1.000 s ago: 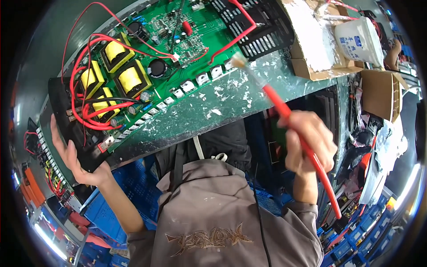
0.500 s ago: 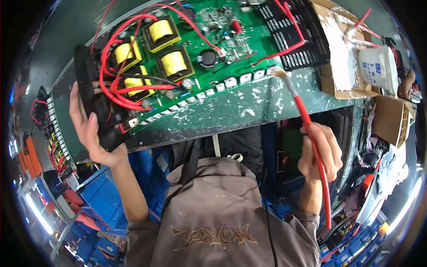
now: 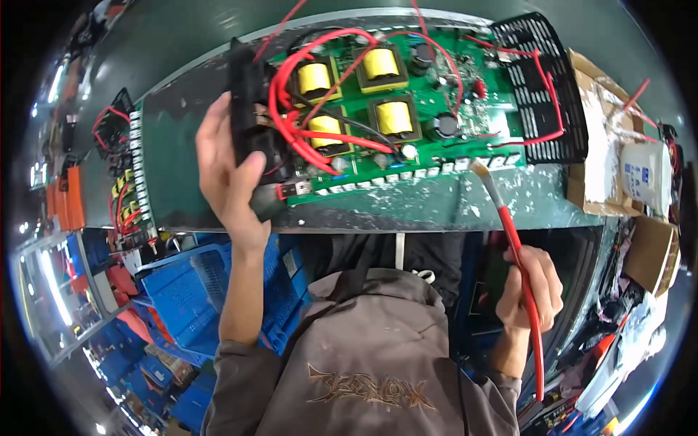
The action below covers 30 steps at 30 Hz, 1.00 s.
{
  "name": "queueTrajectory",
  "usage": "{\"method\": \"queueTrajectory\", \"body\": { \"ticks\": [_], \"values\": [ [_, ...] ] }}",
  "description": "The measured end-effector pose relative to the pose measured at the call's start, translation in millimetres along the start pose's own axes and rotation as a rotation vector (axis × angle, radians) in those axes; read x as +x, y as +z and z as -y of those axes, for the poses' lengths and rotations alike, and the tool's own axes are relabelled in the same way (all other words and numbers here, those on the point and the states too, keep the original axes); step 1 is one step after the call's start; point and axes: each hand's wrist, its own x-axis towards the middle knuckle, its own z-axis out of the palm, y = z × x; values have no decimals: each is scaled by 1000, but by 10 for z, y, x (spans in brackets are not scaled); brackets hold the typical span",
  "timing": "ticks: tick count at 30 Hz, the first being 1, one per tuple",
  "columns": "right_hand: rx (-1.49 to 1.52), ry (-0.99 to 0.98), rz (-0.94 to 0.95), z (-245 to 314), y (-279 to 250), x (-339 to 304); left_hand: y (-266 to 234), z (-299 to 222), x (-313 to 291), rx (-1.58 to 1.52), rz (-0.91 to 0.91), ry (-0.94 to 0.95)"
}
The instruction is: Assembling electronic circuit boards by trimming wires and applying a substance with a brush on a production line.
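Observation:
A long green circuit board (image 3: 349, 102) lies on the bench, carrying yellow-wound transformers (image 3: 381, 65), thick red wires (image 3: 279, 94) and a row of small flat parts along its near edge. My left hand (image 3: 231, 171) is closed round the black end panel (image 3: 246, 109) at the board's left, thumb on the near side and fingertips partly hidden behind it. A long red-handled paintbrush (image 3: 513, 232) is gripped in my right hand (image 3: 534, 289). Its bristles meet the near edge of the board towards the right. A slotted black cover (image 3: 539, 87) sits at the right end.
White flecks dot the green bench top (image 3: 407, 207). An open cardboard box (image 3: 578, 185) stands right of the board. Another wired board (image 3: 127, 196) lies at the far left. Below the bench edge are blue plastic crates (image 3: 182, 298).
The board sits further right and lower in the picture and looks more level. My left hand has closed on the end panel. The brush tip has shifted slightly left along the board's edge.

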Motion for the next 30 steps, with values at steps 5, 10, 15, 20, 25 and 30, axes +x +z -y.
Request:
{"method": "queueTrajectory", "body": {
  "ticks": [5, 10, 15, 20, 25, 30],
  "values": [
    [343, -179, 108, 216, 258, -59, 55, -182, 235, -65, -49, -278],
    [369, -266, 213, 400, 554, 99, 96, -265, 458, -84, 26, -318],
    [340, -260, 255, 296, 567, 110, 84, -229, 536, 6, 10, -411],
    [417, -333, 234, 372, 573, 90, 41, -50, 557, 105, 17, -340],
    [335, -343, 228, 294, 660, 130, -34, 90, 551, 2, 97, -366],
    [302, -218, 163, 209, 343, 130, -128, -74, 605, 179, 19, -420]
  ]
}}
